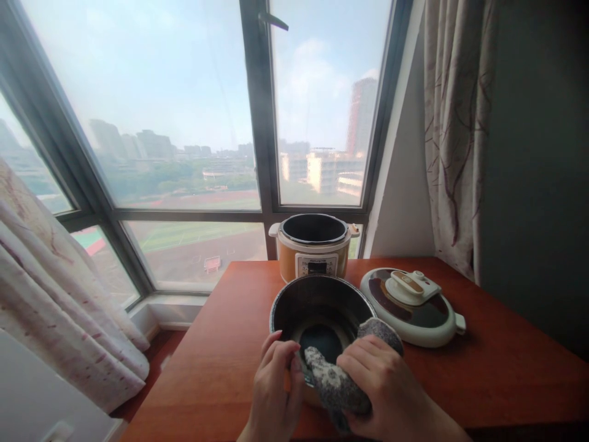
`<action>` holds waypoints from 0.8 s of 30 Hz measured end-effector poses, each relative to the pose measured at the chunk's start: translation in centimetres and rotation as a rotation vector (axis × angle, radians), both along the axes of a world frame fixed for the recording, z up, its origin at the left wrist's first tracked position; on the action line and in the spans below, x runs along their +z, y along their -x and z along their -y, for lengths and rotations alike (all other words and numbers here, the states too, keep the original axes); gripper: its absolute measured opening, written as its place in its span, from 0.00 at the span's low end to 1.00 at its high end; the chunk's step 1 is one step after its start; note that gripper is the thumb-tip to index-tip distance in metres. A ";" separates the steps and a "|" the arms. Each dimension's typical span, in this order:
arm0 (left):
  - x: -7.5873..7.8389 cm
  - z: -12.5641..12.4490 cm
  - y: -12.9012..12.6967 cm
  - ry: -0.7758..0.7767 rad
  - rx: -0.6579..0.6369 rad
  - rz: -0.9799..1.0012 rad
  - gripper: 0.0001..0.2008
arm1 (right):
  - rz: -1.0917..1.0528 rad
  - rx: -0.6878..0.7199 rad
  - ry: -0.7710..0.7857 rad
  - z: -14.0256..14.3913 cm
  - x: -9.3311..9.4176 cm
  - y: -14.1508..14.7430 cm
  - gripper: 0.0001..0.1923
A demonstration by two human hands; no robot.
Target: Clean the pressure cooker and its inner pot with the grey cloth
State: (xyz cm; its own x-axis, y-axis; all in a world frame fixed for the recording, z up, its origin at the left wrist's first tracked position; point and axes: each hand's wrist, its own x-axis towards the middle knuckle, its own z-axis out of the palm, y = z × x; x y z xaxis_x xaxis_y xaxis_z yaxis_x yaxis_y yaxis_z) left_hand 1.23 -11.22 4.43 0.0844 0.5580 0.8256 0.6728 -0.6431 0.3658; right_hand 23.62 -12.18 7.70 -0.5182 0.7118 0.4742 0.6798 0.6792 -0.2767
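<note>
Right hand [384,383]: fingers curled over grey speckled cloth [338,383], holding it, pressing it onto near rim of dark inner pot [317,307]. Cloth draped over that rim, one fold inside the pot, one lump on the rim's right side.

Left hand [275,387]: fingers bent, closed narrow on near-left rim of the pot, fingertips [283,348] hooked over the edge. Thumb hidden, so full grip unclear. Touching the cloth's left edge or just beside it; can't tell which.

Inner pot: upright on red-brown wooden table [221,344], near edge, centre of view. Inside dark, round flat bottom visible.

Just beyond pot, far side: orange-and-cream electric cooker body [314,255], lid off, cavity open, control panel facing near. Touching the pot or just behind it; can't tell.

Right of pot, near it but apart: cooker lid [411,307], white rim, dark top, cream handle up, lying flat on table.

Further out: large dark-framed window [257,123] behind the table, hazy city, buildings and sports field outside. Patterned curtain [453,123] hanging at right beside dark wall. Second curtain [59,288] bunched at left, near window corner.
</note>
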 end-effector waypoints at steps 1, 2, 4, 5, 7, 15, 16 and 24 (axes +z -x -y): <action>0.0 0.0 0.0 0.005 -0.006 -0.011 0.10 | 0.020 0.027 0.023 -0.2 0.3 -0.6 0.14; 0.1 -0.1 0.1 0.013 -0.012 -0.021 0.10 | 0.041 0.056 0.045 -0.5 0.5 -1.2 0.14; 0.4 -0.1 0.1 0.027 -0.023 -0.036 0.10 | 0.074 0.102 0.090 -1.1 1.2 -2.5 0.15; 0.5 -0.1 0.1 0.031 -0.031 -0.040 0.09 | 0.081 0.119 0.110 -1.4 1.5 -3.1 0.16; 0.9 -0.1 0.1 0.035 -0.056 -0.047 0.09 | 0.079 0.141 0.140 -1.9 2.1 -3.9 0.19; 2.3 0.6 0.2 0.052 -0.155 -0.236 0.08 | 0.039 0.091 0.116 -1.6 1.8 -3.4 0.17; 2.5 0.8 0.0 0.044 -0.152 -0.269 0.07 | 0.044 0.078 0.112 -1.4 1.7 -3.1 0.16; 1.7 2.0 -1.4 -0.072 -0.031 -0.321 0.09 | 0.034 -0.071 -0.056 0.2 0.1 1.9 0.12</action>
